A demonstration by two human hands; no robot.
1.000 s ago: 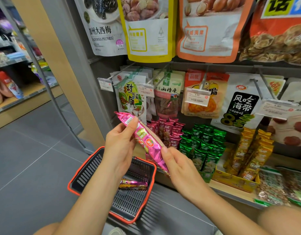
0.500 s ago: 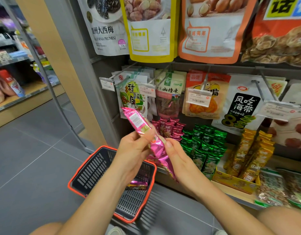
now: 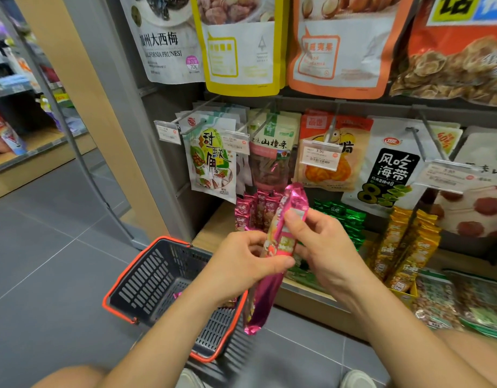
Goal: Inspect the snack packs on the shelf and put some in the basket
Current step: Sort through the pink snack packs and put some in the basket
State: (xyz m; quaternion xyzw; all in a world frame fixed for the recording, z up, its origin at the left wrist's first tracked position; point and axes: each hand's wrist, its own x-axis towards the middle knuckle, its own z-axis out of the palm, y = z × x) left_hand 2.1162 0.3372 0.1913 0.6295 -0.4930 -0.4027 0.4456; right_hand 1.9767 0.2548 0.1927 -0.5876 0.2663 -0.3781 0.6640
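A long pink snack pack (image 3: pixel 272 264) stands nearly upright between my two hands, above the basket's right rim. My left hand (image 3: pixel 241 264) grips its middle from the left, thumb across the front. My right hand (image 3: pixel 323 245) pinches its upper part from the right. The dark basket with an orange rim (image 3: pixel 146 264) sits on the floor below my left arm; a bit of another pink pack (image 3: pixel 176 296) shows inside it. More pink packs (image 3: pixel 253 211) stand in a box on the low shelf behind.
Green packs (image 3: pixel 345 219) and yellow packs (image 3: pixel 407 245) fill boxes on the low shelf to the right. Hanging bags with price tags (image 3: pixel 320 155) on pegs stick out above. A grey shelf post (image 3: pixel 135 152) rises at left. My shoes show at the bottom.
The pack has turned from a slant to nearly upright and shifted right. My right hand moved from its lower end up to its top; my left hand slid down to its middle.
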